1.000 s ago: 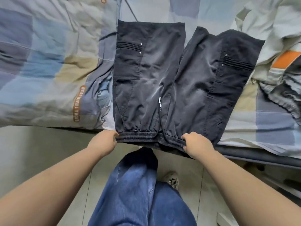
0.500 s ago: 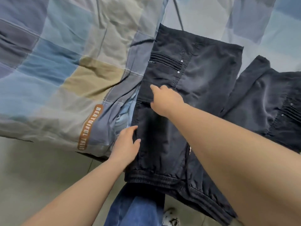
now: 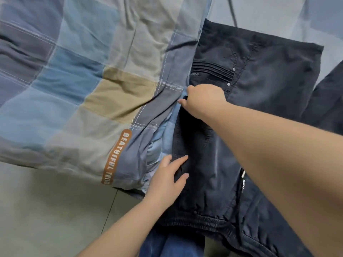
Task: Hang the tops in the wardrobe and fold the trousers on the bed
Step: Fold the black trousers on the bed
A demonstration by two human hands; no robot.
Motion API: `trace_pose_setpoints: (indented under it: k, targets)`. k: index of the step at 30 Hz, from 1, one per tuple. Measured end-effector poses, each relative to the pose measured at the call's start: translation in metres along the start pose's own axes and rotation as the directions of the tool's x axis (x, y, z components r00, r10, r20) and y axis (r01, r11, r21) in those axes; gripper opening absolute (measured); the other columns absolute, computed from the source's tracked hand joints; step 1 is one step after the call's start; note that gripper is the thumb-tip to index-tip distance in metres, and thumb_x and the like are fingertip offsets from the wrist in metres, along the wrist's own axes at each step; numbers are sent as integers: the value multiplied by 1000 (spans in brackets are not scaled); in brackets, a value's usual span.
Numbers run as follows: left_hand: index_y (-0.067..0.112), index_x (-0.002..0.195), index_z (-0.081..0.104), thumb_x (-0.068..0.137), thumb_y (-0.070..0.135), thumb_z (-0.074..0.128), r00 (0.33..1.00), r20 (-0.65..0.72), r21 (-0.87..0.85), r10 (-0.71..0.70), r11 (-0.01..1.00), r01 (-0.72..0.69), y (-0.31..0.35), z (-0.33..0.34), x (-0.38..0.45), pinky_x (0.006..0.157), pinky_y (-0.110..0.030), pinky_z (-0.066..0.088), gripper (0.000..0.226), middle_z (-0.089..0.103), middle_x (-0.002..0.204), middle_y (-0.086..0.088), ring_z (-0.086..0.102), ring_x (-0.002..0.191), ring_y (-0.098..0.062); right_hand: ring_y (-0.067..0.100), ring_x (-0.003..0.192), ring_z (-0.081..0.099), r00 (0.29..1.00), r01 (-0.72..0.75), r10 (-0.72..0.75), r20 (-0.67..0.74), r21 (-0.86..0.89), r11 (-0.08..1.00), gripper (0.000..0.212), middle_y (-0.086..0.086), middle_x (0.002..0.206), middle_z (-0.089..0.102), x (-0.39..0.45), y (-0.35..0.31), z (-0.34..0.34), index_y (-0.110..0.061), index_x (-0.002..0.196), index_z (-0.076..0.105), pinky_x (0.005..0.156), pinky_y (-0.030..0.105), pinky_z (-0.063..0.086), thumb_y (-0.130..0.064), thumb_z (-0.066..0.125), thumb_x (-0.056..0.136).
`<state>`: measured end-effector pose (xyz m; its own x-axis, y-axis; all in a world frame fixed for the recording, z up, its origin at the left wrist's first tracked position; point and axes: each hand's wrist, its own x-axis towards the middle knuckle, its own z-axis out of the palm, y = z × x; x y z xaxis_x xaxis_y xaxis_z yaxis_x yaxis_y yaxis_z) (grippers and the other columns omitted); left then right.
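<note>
Dark charcoal trousers point(image 3: 259, 112) lie spread on the bed, waistband toward me at the bed's near edge and legs pointing away. My right hand point(image 3: 202, 102) reaches across and grips the left outer seam of the left leg, fingers curled round the fabric edge. My left hand point(image 3: 167, 177) lies lower on the same seam, fingers straight and pressing the cloth flat. The right leg runs off the frame's right side.
A blue, grey and tan checked duvet point(image 3: 83, 80) with a brown label covers the bed to the left of the trousers. Pale floor tiles point(image 3: 46, 210) lie below the bed edge. My blue jeans point(image 3: 172, 245) show at the bottom. A dark cable point(image 3: 233, 12) crosses the sheet above.
Both hands left the waistband and went to the left leg's outer seam. My right hand slid left to the edge and took hold of it. The view moved left and closer.
</note>
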<state>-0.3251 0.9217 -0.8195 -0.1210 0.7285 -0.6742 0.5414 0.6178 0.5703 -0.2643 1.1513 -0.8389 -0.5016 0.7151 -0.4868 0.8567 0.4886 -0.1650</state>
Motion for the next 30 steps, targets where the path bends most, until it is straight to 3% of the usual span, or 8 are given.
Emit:
trace_pose_setpoints:
  k: [5,9,13,17,20,23,27,30]
  targets:
    - [39,142,37,92,25,56,971,126,43,205,976,-212,38,9,-36,104,-23,36,55,43,126,6,42,123,-9,29,90,60,994,-101,106,-29,136,986,35,6,98,65,-25,22,-20,-18,94,61,64,31,34,-52,56,88]
    - [29,144,39,90,17,48,915,189,2,355,932,-362,87,38,-56,104,-17,35,56,37,142,12,38,130,-2,32,100,57,980,-187,199,-1,334,924,19,10,110,61,-54,57,-33,-15,105,59,72,32,42,-14,54,87]
    - [27,147,35,91,15,45,881,215,11,421,901,-433,126,77,-64,103,-26,40,58,21,152,19,37,134,-6,27,75,46,991,-133,137,-1,221,966,34,9,117,47,-88,95,-42,-17,117,54,62,31,36,-2,47,88]
    - [27,149,30,93,16,44,867,251,39,431,890,-454,161,131,-77,106,-22,35,59,11,157,19,35,136,-9,24,59,40,961,-272,276,-5,152,950,42,15,142,30,-132,157,-39,-10,129,41,49,31,29,0,45,88]
    - [29,150,26,95,18,44,869,261,55,420,892,-448,178,163,-85,107,-22,35,59,1,156,25,35,135,-7,30,70,47,915,-363,395,-82,262,894,52,12,157,10,-164,205,-30,-11,138,32,59,35,34,1,44,89]
    - [30,151,20,96,18,42,843,335,101,420,874,-476,193,192,-90,104,-26,40,61,-8,155,26,40,133,-10,34,94,57,855,-394,498,-148,441,807,63,3,159,7,-206,256,-15,-18,147,24,68,32,38,-4,44,90]
    - [29,152,15,96,16,39,781,486,191,393,824,-533,209,224,-95,97,-30,44,63,-27,147,31,50,125,-18,28,126,43,772,-388,601,-205,597,702,61,4,156,19,-270,313,12,-19,149,25,88,35,40,-14,46,92]
    - [24,153,12,94,12,37,714,586,226,382,769,-597,216,246,-96,97,-34,45,65,-27,151,22,49,127,-23,28,138,29,687,-493,717,-114,652,576,60,10,157,17,-309,345,39,-18,150,22,102,37,34,-19,46,95]
